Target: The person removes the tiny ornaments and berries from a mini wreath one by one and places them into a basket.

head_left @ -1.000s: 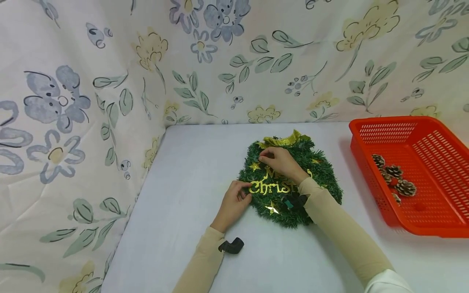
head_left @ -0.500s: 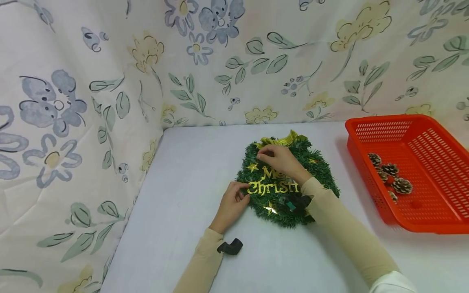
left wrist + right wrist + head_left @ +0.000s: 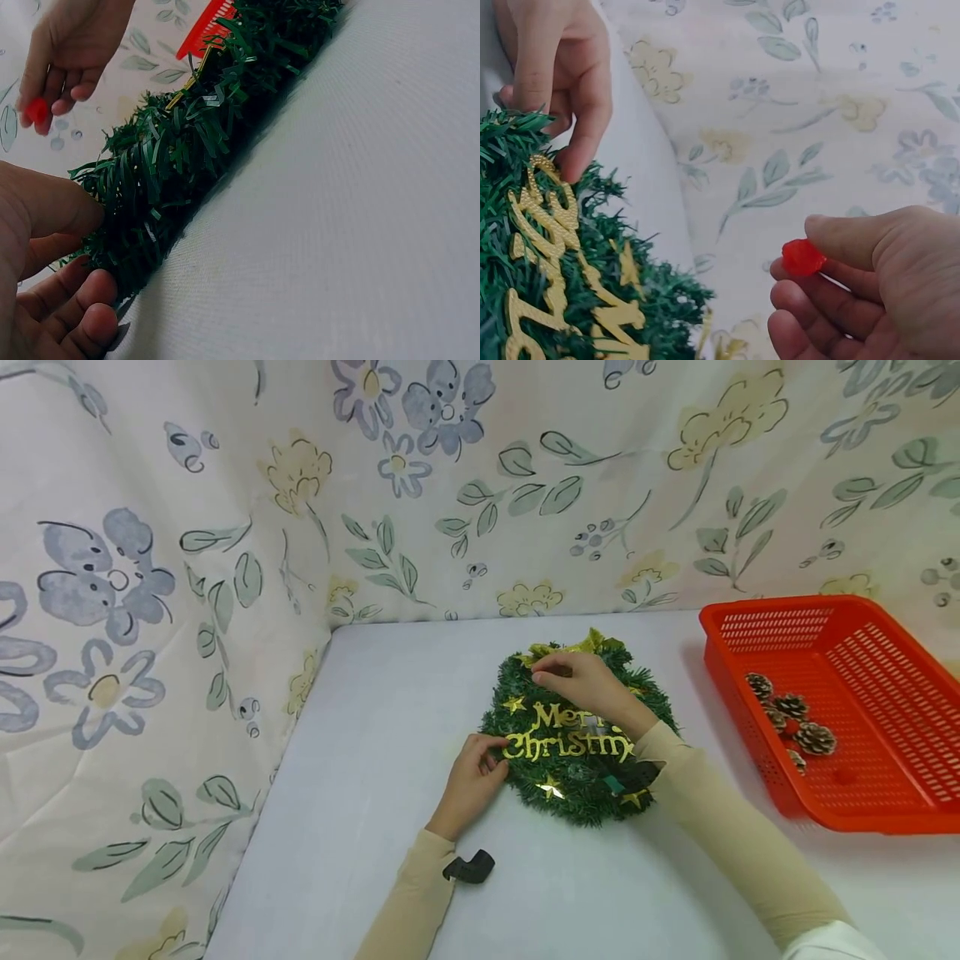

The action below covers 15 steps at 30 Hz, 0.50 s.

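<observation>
A green tinsel Christmas wreath (image 3: 577,802) lies on the white table, with gold "Merry Christmas" lettering (image 3: 546,717), gold stars (image 3: 550,788) and a gold ribbon bow (image 3: 594,641) at its far edge. My left hand (image 3: 474,777) holds the wreath's left edge, thumb and fingers at the tinsel beside the first letter. Over the upper part, my right hand (image 3: 591,687) pinches a small red ball (image 3: 802,257) between thumb and fingertip. That ball also shows in the left wrist view, apart from the tinsel; in the head view the fingers hide it.
To the right stands a red plastic basket (image 3: 892,718) with several pine cones (image 3: 815,738) and a small red ball inside, along its left wall. A floral curtain (image 3: 450,543) borders the table at the back and left.
My right hand has risen slightly off the wreath and shifted right, with more of the gold lettering showing. The left hand keeps its place on the edge. The head view has shifted a little.
</observation>
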Each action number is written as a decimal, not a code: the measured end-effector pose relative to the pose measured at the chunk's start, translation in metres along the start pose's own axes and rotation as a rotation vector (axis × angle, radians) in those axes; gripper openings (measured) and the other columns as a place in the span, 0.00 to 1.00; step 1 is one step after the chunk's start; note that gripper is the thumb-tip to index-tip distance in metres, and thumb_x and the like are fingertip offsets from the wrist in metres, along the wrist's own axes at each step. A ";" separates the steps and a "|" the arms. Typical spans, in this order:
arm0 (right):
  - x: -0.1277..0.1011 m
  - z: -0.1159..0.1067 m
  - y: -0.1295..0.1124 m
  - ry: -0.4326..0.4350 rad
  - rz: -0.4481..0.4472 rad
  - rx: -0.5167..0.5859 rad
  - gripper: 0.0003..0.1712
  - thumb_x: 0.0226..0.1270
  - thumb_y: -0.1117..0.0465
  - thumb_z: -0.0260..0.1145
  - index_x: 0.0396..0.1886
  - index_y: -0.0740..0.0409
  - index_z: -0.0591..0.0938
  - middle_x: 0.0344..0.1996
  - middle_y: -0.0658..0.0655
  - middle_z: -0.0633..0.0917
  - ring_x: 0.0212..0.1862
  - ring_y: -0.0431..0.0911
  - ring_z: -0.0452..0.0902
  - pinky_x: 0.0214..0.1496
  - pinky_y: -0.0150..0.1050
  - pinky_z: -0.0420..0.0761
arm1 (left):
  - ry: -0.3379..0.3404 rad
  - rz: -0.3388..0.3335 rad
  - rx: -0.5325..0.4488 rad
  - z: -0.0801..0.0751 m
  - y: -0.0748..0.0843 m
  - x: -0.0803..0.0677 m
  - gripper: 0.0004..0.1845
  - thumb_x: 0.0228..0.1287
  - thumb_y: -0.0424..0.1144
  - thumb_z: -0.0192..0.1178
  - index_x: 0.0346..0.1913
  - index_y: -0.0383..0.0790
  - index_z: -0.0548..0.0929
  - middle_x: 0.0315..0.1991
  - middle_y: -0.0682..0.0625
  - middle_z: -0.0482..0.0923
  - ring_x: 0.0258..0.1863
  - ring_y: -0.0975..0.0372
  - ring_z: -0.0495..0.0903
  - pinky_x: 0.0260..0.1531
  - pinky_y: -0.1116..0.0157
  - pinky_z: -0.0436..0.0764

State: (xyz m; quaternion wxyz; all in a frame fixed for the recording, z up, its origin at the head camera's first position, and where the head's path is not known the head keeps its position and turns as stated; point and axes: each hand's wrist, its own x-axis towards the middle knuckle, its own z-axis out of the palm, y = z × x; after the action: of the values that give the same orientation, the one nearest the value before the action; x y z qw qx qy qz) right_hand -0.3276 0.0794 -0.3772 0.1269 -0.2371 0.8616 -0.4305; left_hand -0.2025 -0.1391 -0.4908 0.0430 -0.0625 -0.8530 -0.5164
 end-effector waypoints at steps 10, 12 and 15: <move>-0.017 -0.021 -0.005 0.027 0.005 0.038 0.15 0.76 0.52 0.64 0.56 0.51 0.84 0.52 0.57 0.86 0.50 0.52 0.83 0.53 0.52 0.83 | 0.001 0.006 -0.007 0.000 0.001 -0.001 0.16 0.71 0.34 0.61 0.60 0.45 0.81 0.50 0.46 0.75 0.32 0.66 0.69 0.31 0.71 0.71; -0.019 -0.024 -0.006 0.022 0.004 0.065 0.15 0.76 0.53 0.63 0.56 0.53 0.83 0.52 0.59 0.86 0.47 0.52 0.84 0.51 0.54 0.84 | 0.001 0.010 -0.001 0.000 0.002 -0.001 0.16 0.71 0.34 0.61 0.60 0.44 0.81 0.50 0.46 0.75 0.32 0.67 0.69 0.31 0.71 0.71; -0.022 -0.027 -0.005 0.021 0.000 0.095 0.15 0.76 0.55 0.64 0.57 0.55 0.83 0.52 0.61 0.86 0.44 0.49 0.85 0.50 0.54 0.84 | 0.000 0.014 0.006 0.000 0.002 -0.002 0.16 0.71 0.34 0.61 0.60 0.44 0.81 0.50 0.46 0.75 0.32 0.67 0.69 0.30 0.71 0.71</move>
State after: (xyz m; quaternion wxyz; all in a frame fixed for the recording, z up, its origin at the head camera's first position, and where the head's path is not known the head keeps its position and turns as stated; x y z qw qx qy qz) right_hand -0.3189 0.1069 -0.3565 0.1291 -0.2263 0.8415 -0.4732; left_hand -0.2006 -0.1387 -0.4890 0.0468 -0.0684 -0.8540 -0.5137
